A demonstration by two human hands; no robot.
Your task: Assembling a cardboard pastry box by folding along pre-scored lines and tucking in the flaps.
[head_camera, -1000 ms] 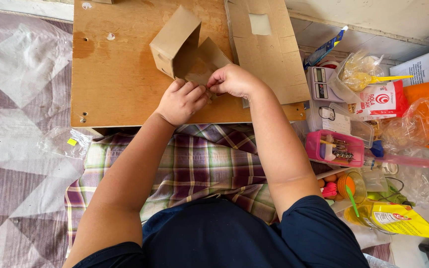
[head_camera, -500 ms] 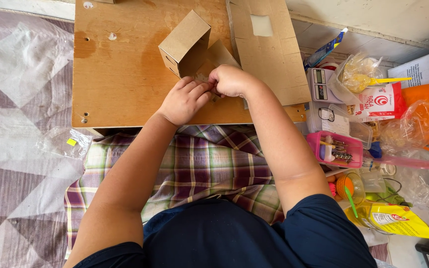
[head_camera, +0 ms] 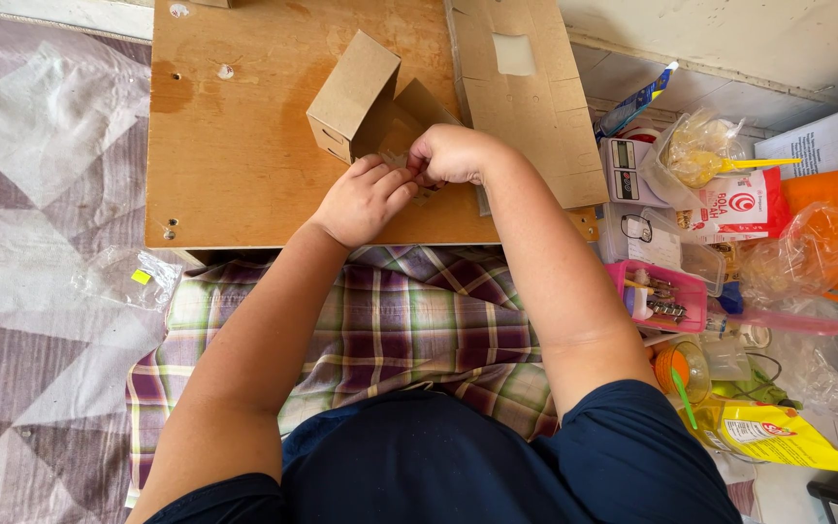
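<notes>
A small brown cardboard box [head_camera: 353, 95] stands open on a low wooden board [head_camera: 235, 146], its flaps spread toward me. My left hand [head_camera: 363, 199] and my right hand [head_camera: 450, 153] meet just below the box, fingers pinched together on something small and pale at the box's open flap [head_camera: 409, 116]. What they pinch is mostly hidden by my fingers. My forearms reach over my checked cloth lap.
A flat cardboard sheet [head_camera: 531, 102] lies on the board's right side. To the right sit a small digital scale [head_camera: 628, 170], a pink tray of small parts [head_camera: 657, 296], plastic bags, a yellow packet [head_camera: 778, 437]. Clear plastic wrap [head_camera: 113, 277] lies on the patterned mat at left.
The box has shifted slightly and turned, its open side settling toward my hands. Both hands stayed together at the flap, moving a little up the board.
</notes>
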